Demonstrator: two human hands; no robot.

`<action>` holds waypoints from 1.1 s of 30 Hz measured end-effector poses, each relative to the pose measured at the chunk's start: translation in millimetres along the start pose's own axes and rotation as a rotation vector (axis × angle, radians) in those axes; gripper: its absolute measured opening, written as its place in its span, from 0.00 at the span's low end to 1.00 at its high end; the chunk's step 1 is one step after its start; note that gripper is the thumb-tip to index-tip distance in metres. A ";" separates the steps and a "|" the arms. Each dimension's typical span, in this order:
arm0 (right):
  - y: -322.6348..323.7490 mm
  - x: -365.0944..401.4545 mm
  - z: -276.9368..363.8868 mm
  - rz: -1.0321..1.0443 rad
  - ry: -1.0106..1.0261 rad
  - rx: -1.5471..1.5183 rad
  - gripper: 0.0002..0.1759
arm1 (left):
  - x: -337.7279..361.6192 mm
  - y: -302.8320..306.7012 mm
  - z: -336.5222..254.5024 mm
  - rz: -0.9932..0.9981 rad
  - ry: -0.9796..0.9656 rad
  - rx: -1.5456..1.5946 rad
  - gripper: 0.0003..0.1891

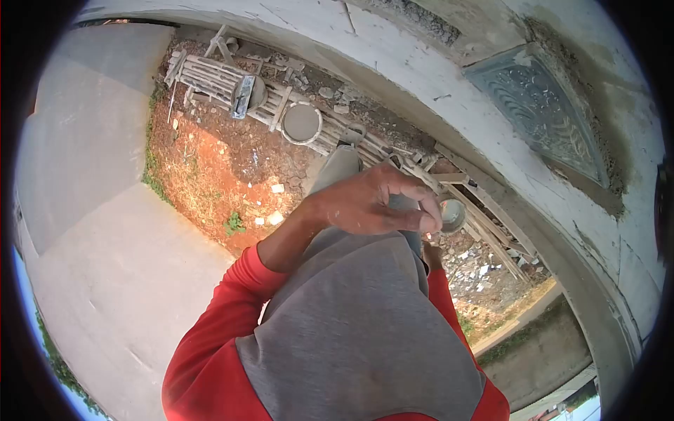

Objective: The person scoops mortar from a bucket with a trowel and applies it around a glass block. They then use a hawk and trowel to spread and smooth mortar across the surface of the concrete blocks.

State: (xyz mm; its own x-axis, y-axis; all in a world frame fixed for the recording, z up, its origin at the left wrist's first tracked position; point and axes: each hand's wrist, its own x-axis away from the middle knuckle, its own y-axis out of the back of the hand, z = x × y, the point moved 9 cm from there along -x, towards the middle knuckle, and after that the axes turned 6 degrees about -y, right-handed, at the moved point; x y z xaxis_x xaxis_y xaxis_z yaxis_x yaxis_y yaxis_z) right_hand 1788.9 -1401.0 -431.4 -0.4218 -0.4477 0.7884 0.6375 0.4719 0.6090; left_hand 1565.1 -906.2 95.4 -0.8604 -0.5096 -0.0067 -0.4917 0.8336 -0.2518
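My left hand reaches across in front of my body, back of the hand up, with its fingers curled and thumb and forefinger brought together. What they hold, if anything, I cannot make out. Just past the fingertips, and lower down, a round container shows partly behind them. My right hand is mostly hidden behind the left hand and my body; only a bit near the wrist shows, below the left fingertips. Both arms have red sleeves.
Bamboo scaffolding runs below me, carrying a round basin of grey mix and a long, pale-blue tool. A plastered wall with a patterned panel rises at right. Rubble lies far below; a grey wall spans the left.
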 end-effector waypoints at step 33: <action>-69.9 -164.8 441.0 0.401 -0.237 -0.189 0.07 | 581.5 808.7 636.8 -1.478 1.037 -1.359 0.41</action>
State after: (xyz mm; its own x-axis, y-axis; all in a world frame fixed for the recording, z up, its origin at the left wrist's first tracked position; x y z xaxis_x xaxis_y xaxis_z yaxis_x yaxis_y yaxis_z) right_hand 1529.5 -1025.2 -565.8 -0.2404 -0.0638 0.9686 0.8760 0.4156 0.2448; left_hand 752.4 -664.2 -728.4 0.5471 -0.8361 -0.0391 -0.0304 -0.0666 0.9973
